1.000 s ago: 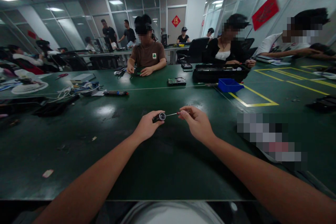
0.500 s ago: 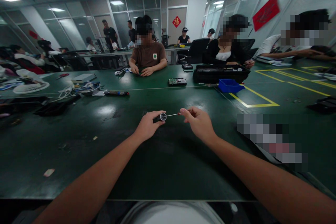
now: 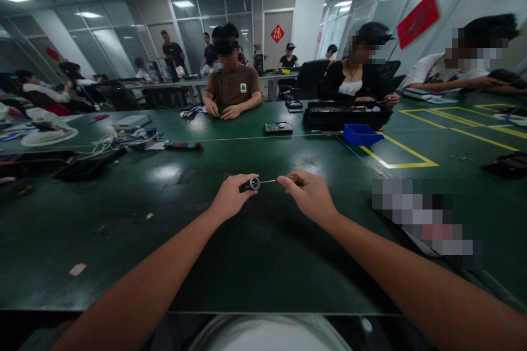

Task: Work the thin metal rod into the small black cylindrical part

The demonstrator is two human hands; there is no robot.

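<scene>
My left hand (image 3: 231, 197) is closed around a small black cylindrical part (image 3: 254, 183), its round, silver-rimmed end facing right. Most of that part is covered by my fingers. In my right hand (image 3: 310, 193) I pinch a thin screwdriver (image 3: 268, 181), with a bit of red showing at my fingertips and the handle mostly hidden. Its slim metal shaft points left and its tip meets the round end of the black part; how far it goes in I cannot tell. Both hands are raised over the green tabletop (image 3: 263, 263).
Beyond my hands lie a hard drive (image 3: 278, 128), a blue bin (image 3: 360, 135) and a long black tray (image 3: 348, 116). A dark pen-like tool (image 3: 183, 146) and cables (image 3: 102, 145) are to the left. A blurred-out item (image 3: 424, 219) lies right. Co-workers sit across the table.
My right thumb and fingers have shifted slightly left along the screwdriver, so the red part shows less. The black part stays in my left hand in nearly the same spot.
</scene>
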